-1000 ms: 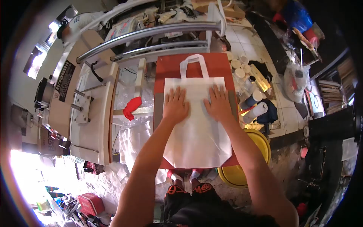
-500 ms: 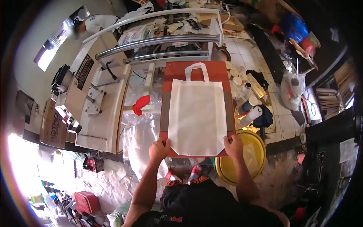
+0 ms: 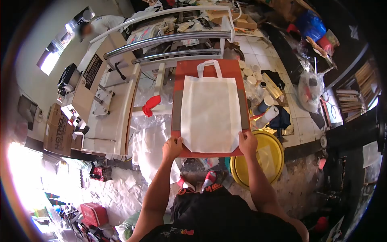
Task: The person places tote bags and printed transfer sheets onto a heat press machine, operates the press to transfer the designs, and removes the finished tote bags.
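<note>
A white fabric tote bag lies flat on a red board, its loop handles pointing away from me. My left hand pinches the bag's lower left edge at the board's near corner. On the opposite side, my right hand has its fingers closed on the lower right edge. Grey strips show on the board beside the bag. Both thumbs lie on top, while the other fingers are mostly hidden.
Left of the board stands a cream machine with long metal rollers. A red cloth hangs near its frame. Jars and bottles crowd the right side, above a yellow round lid. Another person bends at the back left.
The board, bag and both hands appear slightly higher in the view, as does the floor clutter. Both hands keep their hold on the bag's lower edges.
</note>
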### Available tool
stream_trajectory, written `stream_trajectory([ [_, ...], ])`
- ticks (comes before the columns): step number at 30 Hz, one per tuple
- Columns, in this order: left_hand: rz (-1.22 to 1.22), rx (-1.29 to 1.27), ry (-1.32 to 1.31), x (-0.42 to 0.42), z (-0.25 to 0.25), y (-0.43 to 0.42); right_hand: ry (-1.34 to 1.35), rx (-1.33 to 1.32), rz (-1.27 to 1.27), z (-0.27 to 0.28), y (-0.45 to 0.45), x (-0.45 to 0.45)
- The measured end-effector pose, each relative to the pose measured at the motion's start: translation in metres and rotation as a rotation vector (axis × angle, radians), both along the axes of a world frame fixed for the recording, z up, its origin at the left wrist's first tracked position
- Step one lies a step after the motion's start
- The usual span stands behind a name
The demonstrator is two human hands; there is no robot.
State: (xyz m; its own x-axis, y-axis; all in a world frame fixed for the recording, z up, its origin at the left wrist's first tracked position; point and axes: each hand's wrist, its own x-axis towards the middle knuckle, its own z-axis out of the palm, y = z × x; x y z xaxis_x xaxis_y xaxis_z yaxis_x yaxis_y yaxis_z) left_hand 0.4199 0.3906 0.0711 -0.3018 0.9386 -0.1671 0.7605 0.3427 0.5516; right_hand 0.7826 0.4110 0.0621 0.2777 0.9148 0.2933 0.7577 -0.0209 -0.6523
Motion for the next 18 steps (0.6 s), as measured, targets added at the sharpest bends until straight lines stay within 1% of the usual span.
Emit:
stream_trajectory([
  [1, 0.001, -0.002, 0.000, -0.001, -0.003, 0.000, 0.000, -0.002, 0.001, -0.001, 0.001, 0.000],
  [3, -0.014, 0.048, -0.058, -0.003, -0.003, -0.003, -0.014, 0.085, -0.018, -0.010, 0.004, -0.001],
  [7, -0.043, 0.026, -0.046, -0.004, 0.000, -0.008, -0.045, 0.124, -0.025, -0.013, 0.003, -0.001],
  [9, -0.032, 0.098, -0.157, -0.007, 0.000, -0.011, -0.002, 0.093, -0.023, -0.012, 0.002, 0.001],
  [10, -0.039, 0.098, -0.156, -0.013, 0.000, -0.016, -0.001, 0.093, -0.029, -0.011, 0.001, 0.003],
  [11, -0.013, 0.145, -0.181, -0.022, -0.001, -0.024, 0.118, 0.126, -0.083, -0.016, -0.001, 0.008],
  [12, 0.014, 0.183, -0.207, -0.031, 0.001, -0.035, 0.236, 0.152, -0.137, -0.015, -0.006, 0.010],
  [13, 0.004, 0.217, -0.249, -0.045, 0.002, -0.051, 0.237, 0.179, -0.186, -0.015, -0.020, 0.017],
  [14, 0.019, 0.241, -0.205, -0.062, -0.010, -0.068, 0.233, 0.142, -0.200, -0.010, -0.038, 0.019],
  [15, 0.060, 0.223, -0.266, -0.082, -0.021, -0.091, 0.303, 0.114, -0.259, -0.007, -0.060, 0.022],
  [16, 0.108, 0.204, -0.328, -0.099, -0.033, -0.115, 0.367, 0.086, -0.319, -0.011, -0.084, 0.021],
  [18, 0.171, 0.014, -0.244, -0.118, -0.015, -0.168, 0.327, 0.026, -0.327, -0.041, -0.130, 0.002],
])
